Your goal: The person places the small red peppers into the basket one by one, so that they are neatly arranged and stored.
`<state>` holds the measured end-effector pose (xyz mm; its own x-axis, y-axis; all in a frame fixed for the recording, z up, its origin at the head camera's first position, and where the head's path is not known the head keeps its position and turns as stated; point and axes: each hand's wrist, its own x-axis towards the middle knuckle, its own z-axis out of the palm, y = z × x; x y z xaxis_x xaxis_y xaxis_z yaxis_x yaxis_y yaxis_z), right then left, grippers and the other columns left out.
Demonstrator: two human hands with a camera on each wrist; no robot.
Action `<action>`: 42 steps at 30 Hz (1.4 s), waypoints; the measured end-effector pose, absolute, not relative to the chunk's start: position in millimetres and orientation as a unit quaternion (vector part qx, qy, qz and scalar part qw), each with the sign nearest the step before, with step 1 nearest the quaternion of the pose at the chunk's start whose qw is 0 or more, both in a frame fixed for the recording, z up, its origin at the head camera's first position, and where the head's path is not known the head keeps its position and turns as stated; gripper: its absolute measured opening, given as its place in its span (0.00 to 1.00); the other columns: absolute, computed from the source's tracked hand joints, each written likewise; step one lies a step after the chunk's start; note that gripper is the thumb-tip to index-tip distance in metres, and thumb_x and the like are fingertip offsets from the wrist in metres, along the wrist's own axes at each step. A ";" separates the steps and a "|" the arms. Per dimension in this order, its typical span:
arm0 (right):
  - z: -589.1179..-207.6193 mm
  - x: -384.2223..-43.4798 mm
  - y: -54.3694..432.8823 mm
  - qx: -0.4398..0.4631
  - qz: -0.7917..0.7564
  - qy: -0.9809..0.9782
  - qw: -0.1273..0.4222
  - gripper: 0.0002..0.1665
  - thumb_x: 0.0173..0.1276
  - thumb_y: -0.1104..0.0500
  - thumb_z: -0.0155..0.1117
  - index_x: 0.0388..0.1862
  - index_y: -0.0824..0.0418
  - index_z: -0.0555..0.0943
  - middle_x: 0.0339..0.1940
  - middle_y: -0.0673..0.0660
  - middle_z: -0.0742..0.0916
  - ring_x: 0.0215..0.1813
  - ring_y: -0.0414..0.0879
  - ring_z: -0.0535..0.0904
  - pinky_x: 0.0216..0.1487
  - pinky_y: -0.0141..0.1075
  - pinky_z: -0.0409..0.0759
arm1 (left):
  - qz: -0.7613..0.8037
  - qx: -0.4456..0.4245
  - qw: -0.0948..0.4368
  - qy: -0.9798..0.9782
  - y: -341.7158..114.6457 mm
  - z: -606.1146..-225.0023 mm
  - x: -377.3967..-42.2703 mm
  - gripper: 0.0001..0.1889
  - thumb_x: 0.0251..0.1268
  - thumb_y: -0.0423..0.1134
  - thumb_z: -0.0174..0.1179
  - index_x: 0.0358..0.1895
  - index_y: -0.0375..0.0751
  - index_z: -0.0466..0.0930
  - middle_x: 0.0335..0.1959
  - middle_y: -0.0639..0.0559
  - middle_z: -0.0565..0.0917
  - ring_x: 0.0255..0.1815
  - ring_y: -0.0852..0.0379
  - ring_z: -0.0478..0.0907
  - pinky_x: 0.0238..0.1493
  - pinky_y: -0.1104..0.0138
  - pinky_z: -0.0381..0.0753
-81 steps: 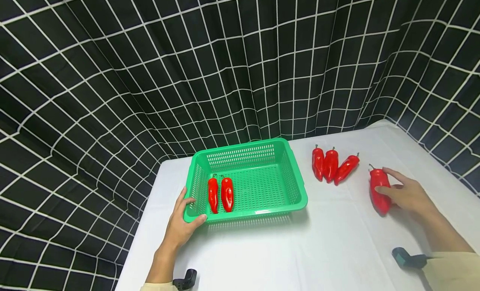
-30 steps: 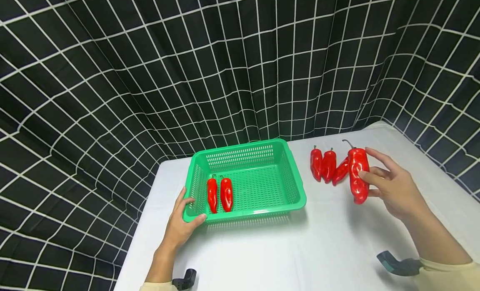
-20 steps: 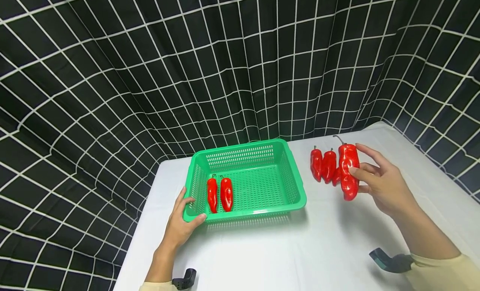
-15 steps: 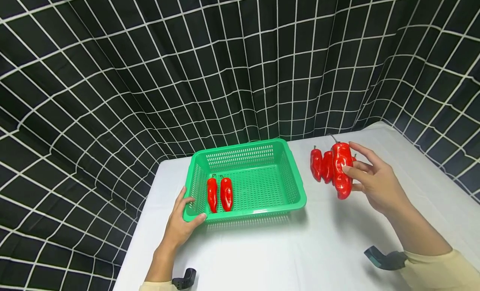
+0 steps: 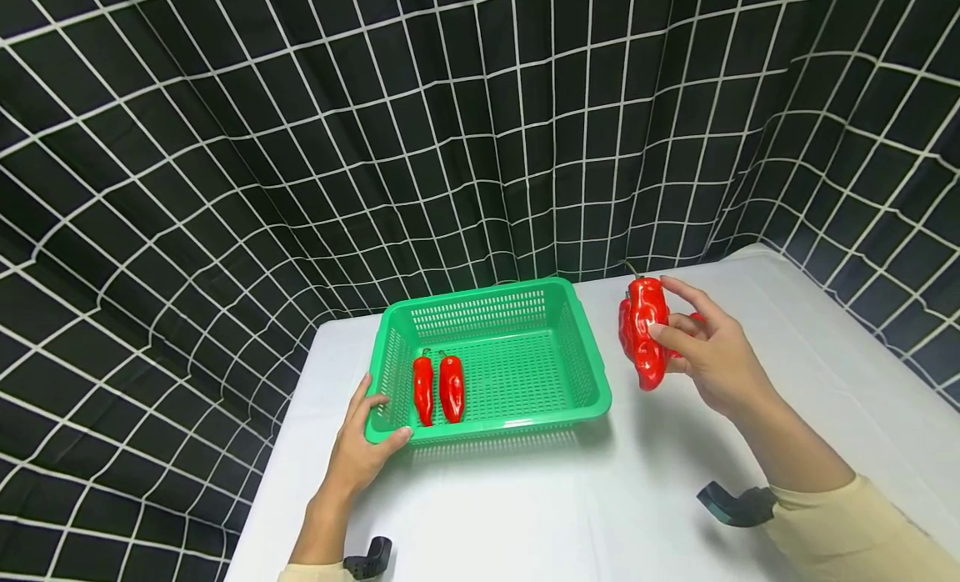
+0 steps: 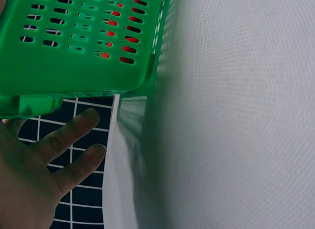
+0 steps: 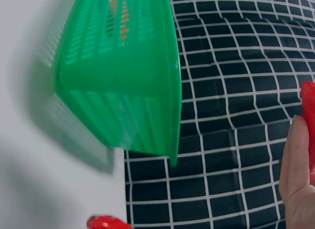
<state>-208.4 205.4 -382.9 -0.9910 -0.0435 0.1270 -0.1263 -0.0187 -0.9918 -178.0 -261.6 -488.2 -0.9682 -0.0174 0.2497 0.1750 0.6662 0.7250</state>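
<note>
In the head view my left hand (image 5: 362,447) grips the near left corner of a green plastic basket (image 5: 525,428), thumb on the front rim and one finger over the left rim. The left wrist view shows two fingers (image 6: 78,167) of this hand spread beside the basket's wall (image 6: 88,71). Two red peppers (image 5: 452,388) lie side by side at the basket's left end. My right hand (image 5: 716,357) holds another red pepper (image 5: 647,336) above the table, right of the basket, stem pointing up. In the right wrist view this pepper (image 7: 310,115) shows only at the edge.
Behind the held pepper, more red peppers (image 5: 625,323) lie on the white cloth, mostly hidden by it and my hand. A black curtain with a white grid (image 5: 525,148) surrounds the table (image 5: 510,515) at the back and sides. Each wrist wears a dark camera mount (image 5: 738,505).
My right hand has picked the large pepper up from the right side of the table and carried it left, in front of the other loose peppers. My left hand stays on the basket.
</note>
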 end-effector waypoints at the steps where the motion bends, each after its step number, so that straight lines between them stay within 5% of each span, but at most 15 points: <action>1: -382.5 -208.9 202.9 0.062 0.711 -0.700 0.026 0.42 0.67 0.59 0.66 0.76 0.49 0.58 0.54 0.64 0.72 0.51 0.48 0.75 0.37 0.38 0.83 | -0.407 -0.043 0.119 -0.904 -261.5 -488.1 -178.0 0.31 0.51 0.52 0.71 0.57 0.43 0.73 0.77 0.56 0.50 0.74 0.41 0.48 0.62 0.40 0.60; 10: -384.0 -217.1 180.4 0.073 0.722 -0.688 0.016 0.41 0.68 0.59 0.64 0.76 0.49 0.59 0.56 0.66 0.70 0.54 0.53 0.72 0.40 0.41 0.82 | -0.408 -0.045 0.120 -0.904 -260.6 -488.3 -178.4 0.31 0.51 0.52 0.71 0.57 0.43 0.74 0.77 0.56 0.50 0.74 0.41 0.49 0.61 0.40 0.60; 21: -386.5 -229.9 150.5 0.078 0.729 -0.680 -0.008 0.40 0.69 0.60 0.63 0.76 0.49 0.58 0.47 0.68 0.74 0.47 0.52 0.79 0.40 0.45 0.82 | -0.411 -0.049 0.122 -0.902 -262.4 -490.5 -178.4 0.31 0.51 0.51 0.71 0.57 0.42 0.73 0.77 0.54 0.50 0.74 0.40 0.48 0.61 0.39 0.60; 42: -392.5 -247.5 112.1 0.080 0.720 -0.689 -0.023 0.41 0.65 0.60 0.67 0.74 0.48 0.61 0.50 0.68 0.77 0.51 0.59 0.78 0.38 0.48 0.82 | -0.412 -0.046 0.119 -0.902 -262.5 -488.8 -177.9 0.31 0.51 0.51 0.71 0.57 0.43 0.73 0.77 0.55 0.50 0.74 0.41 0.48 0.61 0.39 0.59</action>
<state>-247.5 112.1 -392.5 -0.9862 -0.1432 0.0832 -0.0769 -0.0489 -0.9958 -177.9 -262.5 -488.8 -0.9677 -0.0151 0.2517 0.1803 0.6568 0.7322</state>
